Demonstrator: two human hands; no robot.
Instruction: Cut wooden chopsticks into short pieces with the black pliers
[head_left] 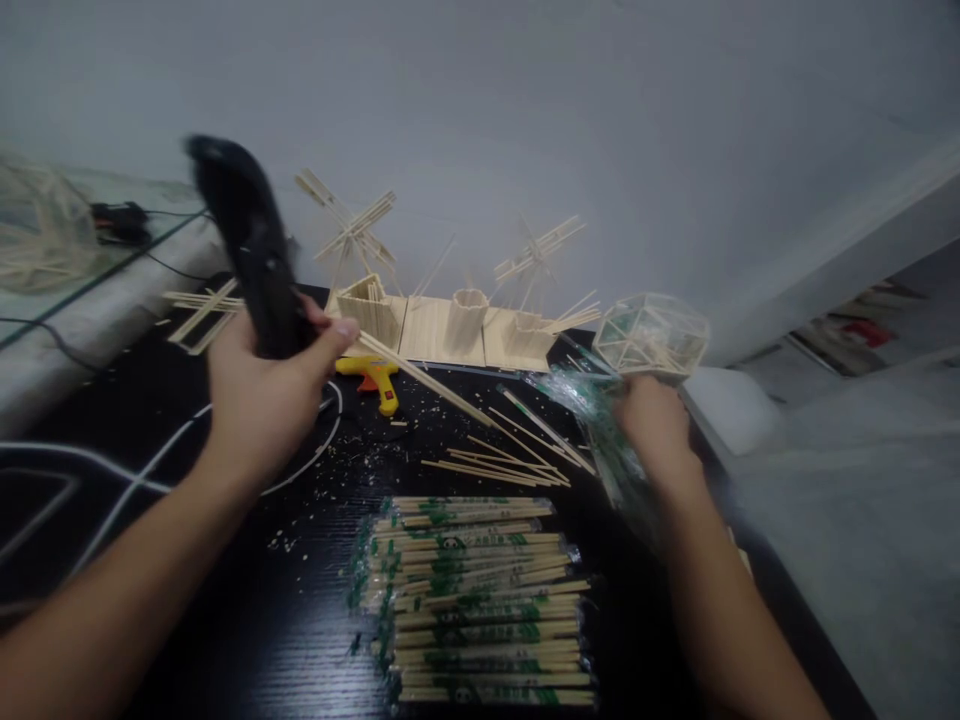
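My left hand [274,390] is closed around a long, blurred black tool [247,235] that stands up from the palm. Between its thumb and fingers it also pinches thin wooden chopsticks [427,378], which slant down to the right. On the right, my right hand [656,425] is at a heap of clear and green plastic wrappers [592,405]. Motion blurs that hand and its fingers are hidden, so I cannot tell whether it grips them. Loose chopsticks [502,468] lie on the black table between the hands.
Several wrapped chopstick packs [480,610] lie in front. A yellow glue gun [379,380] rests behind, before wooden stick models [465,325] on flat bases. A stick-built polyhedron [652,335] stands back right. White cable [142,480] crosses the left side; wood scraps are scattered around.
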